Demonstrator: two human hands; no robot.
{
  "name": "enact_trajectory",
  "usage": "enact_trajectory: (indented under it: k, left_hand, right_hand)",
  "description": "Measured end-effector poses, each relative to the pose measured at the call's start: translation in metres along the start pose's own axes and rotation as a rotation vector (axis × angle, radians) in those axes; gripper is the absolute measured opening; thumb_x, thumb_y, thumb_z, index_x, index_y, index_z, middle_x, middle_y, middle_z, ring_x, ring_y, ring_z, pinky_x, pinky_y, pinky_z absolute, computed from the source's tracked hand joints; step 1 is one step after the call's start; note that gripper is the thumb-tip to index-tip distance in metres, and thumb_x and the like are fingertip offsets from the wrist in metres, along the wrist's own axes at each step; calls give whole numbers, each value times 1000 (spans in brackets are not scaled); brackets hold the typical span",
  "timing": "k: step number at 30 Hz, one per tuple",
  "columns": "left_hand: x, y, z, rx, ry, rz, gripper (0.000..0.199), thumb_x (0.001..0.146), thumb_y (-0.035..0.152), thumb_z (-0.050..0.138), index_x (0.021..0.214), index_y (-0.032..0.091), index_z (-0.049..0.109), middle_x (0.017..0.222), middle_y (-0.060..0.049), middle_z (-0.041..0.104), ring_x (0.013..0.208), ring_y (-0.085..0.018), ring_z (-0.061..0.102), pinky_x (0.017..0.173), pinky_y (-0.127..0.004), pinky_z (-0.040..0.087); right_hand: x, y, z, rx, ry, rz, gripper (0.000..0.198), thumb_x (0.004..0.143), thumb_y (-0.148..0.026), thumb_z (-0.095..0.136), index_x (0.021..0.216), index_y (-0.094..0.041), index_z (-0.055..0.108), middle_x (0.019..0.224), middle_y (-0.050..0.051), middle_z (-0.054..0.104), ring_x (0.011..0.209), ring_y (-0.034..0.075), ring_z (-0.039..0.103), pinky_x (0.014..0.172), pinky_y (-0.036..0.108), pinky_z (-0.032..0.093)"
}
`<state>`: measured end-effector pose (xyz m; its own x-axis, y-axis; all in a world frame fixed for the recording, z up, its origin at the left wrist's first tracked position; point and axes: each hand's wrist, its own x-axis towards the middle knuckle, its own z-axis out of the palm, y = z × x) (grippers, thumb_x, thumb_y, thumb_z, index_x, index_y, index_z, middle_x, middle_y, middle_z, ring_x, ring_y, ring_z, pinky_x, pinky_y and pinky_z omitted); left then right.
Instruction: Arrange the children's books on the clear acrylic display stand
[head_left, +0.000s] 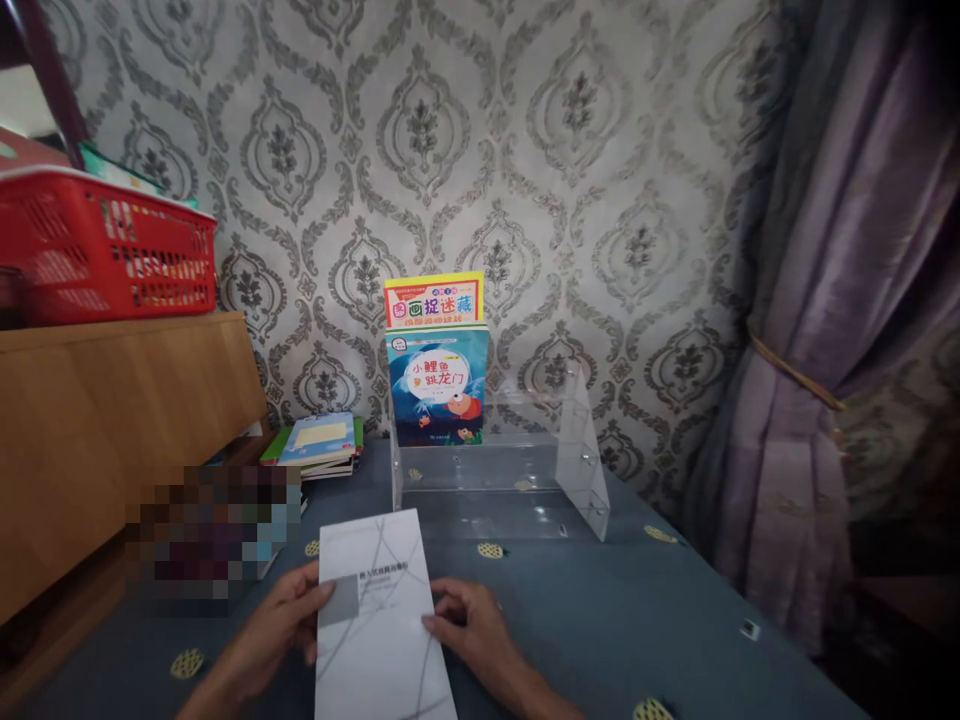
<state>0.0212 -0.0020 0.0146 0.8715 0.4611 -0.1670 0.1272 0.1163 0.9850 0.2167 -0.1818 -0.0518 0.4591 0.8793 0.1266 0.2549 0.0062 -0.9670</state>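
A clear plastic tiered stand [583, 455] is located at the rear of the blue-grey pineapple-printed worktop [555, 620]. At its left end, a blue-covered rectangular book [435, 400] is set before a yellow-edged rectangular book [433, 290]. A white rectangular booklet [382, 650] is held before the stand, between left grip [289, 605] and right grip [474, 622]. A multicoloured book stack [322, 442] is positioned left of the stand.

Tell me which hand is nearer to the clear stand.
Right. The right hand, at the right edge of the white book, is just in front of the clear stand; the left hand, at the opposite edge, is farther away, to the stand's front left.
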Motion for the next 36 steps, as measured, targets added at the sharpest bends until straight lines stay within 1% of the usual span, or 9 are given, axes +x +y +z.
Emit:
enact_trajectory:
  k: [2,5,8,13,18,25,28,31,36]
  left_hand:
    - [-4,10,-2,40,-12,21,61,65,61,83,103,15,73,72,-5,65,53,-11,53,41,-19,44]
    - [-6,27,-3,113,-31,80,58,68,60,81,105,16,74,81,-7,68,59,-13,55,45,-21,46]
    - [-4,50,-5,203,-56,187,53,73,59,77,105,17,75,89,-9,70,65,-14,55,51,-23,48]
    - [4,81,-13,344,-3,360,45,79,57,72,101,18,75,90,-8,72,71,-17,58,63,-27,51]
    - [17,71,-27,497,62,215,41,76,59,71,81,19,73,83,-7,72,80,-23,63,70,-31,53]
    - [37,46,-30,531,18,187,51,73,58,72,109,21,71,107,-7,72,105,-28,63,94,-40,51]
    - [38,56,-22,515,44,247,44,75,52,72,106,20,71,103,-6,72,101,-27,64,91,-38,52]
    - [39,77,-8,456,4,347,39,77,46,72,106,20,70,96,-6,72,86,-23,65,78,-34,55]
    - [45,119,14,408,57,567,31,78,40,73,100,19,70,86,-4,71,79,-20,64,69,-29,54]
  right_hand:
    - [0,-10,-1,116,-48,-41,23,76,-40,68,86,-19,70,75,3,73,72,22,68,69,32,51]
    - [3,-29,-5,187,-67,-99,22,78,-42,66,81,-20,67,75,2,71,74,21,66,68,31,48]
    - [11,-49,-13,121,-33,-190,19,82,-38,61,81,-20,66,77,2,69,77,20,64,70,30,47]
    - [30,-81,-29,-21,45,-325,13,85,-31,57,78,-20,62,71,-1,59,64,15,57,61,26,45]
    - [34,-82,-35,-167,12,-336,12,87,-24,56,77,-20,61,72,0,62,70,17,60,64,25,46]
    - [27,-68,-33,-305,-122,-288,19,95,-22,49,93,-19,67,84,3,69,80,19,65,72,28,49]
    - [28,-74,-35,-318,-53,-322,18,95,-21,47,91,-20,65,86,4,68,78,19,65,71,28,49]
    - [34,-85,-41,-293,31,-373,15,93,-20,47,87,-20,61,85,3,65,74,18,66,69,28,49]
    - [48,-117,-67,-285,161,-484,13,93,-26,50,82,-21,56,74,0,61,71,17,63,66,29,49]
